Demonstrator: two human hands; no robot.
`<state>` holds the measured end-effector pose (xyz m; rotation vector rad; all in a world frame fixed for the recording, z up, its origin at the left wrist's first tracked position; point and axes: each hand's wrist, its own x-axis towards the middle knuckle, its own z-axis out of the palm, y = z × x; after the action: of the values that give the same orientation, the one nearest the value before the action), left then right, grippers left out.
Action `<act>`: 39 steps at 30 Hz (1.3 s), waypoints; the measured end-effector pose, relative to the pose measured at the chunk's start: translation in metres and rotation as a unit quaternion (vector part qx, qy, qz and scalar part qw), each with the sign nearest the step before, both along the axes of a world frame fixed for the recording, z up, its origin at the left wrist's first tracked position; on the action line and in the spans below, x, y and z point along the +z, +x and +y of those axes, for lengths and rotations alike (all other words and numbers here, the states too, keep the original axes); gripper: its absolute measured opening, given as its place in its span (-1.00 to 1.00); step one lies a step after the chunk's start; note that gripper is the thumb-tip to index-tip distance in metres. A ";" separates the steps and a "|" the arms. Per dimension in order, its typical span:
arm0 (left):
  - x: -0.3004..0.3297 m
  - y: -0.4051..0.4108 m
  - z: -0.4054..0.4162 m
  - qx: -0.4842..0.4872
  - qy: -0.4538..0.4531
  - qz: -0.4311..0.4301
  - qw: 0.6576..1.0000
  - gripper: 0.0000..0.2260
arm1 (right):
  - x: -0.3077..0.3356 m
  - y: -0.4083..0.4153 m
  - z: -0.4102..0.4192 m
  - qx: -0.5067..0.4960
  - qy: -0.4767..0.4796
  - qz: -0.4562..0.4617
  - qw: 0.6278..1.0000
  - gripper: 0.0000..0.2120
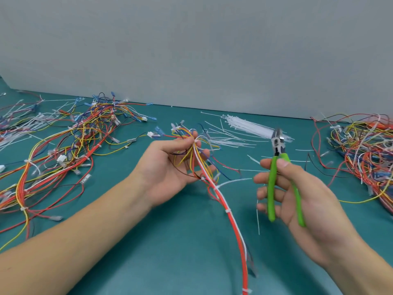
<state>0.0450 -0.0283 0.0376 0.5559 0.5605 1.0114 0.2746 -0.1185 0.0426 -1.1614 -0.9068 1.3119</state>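
The left hand (168, 169) is curled round the fanned end of a wire harness (221, 201), thumb and forefinger pinching it at the topmost tie. It is held above the middle of the bench (170, 262), and its red-and-white trunk hangs toward the near edge. The right hand (302, 199) grips green-handled flush cutters (272, 184), nose pointing at the far edge and handles spread. I cannot tell whether the blades are parted.

The step looks like trimming the tie tail (231, 181) that sticks out sideways from the trunk. It will go best if the harness is kept taut and turned so the tail is clear of every wire. The flat face of the blades should sit flush against the tie's head before one clean squeeze, so no sharp stub or nicked insulation is left.

By count there is one pair of cutters, one harness in hand with five ties visible on it, and one untrimmed tail. There are two harness heaps, at the left edge (74, 141) and the right edge (361, 150). One sheaf of white cable ties (248, 126) lies near the far edge, with too many loose ties around it to count.
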 end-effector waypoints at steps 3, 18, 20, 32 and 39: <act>0.000 -0.002 0.000 -0.001 -0.007 -0.043 0.999 -0.86 | -0.008 0.001 -0.002 -0.014 -0.003 -0.033 0.999 -0.54; -0.002 0.008 -0.002 0.033 0.112 0.154 0.981 -0.76 | -0.020 -0.019 -0.007 -0.031 0.028 0.003 0.999 -0.77; -0.002 0.009 -0.004 0.046 0.146 0.191 0.970 -0.79 | -0.022 -0.018 -0.005 -0.045 0.011 -0.002 0.999 -0.79; 0.052 -0.012 -0.034 -0.051 0.346 0.817 0.459 -0.24 | -0.014 -0.007 -0.002 -0.122 0.044 0.038 0.991 -0.80; 0.023 0.028 -0.060 -0.138 0.232 0.442 0.855 -0.86 | -0.014 -0.019 -0.008 -0.109 0.085 -0.042 0.989 -0.83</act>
<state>0.0729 -0.0884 0.0608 1.5282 1.0142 0.5592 0.2552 -0.1266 0.0286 -1.1539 -0.9070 0.9958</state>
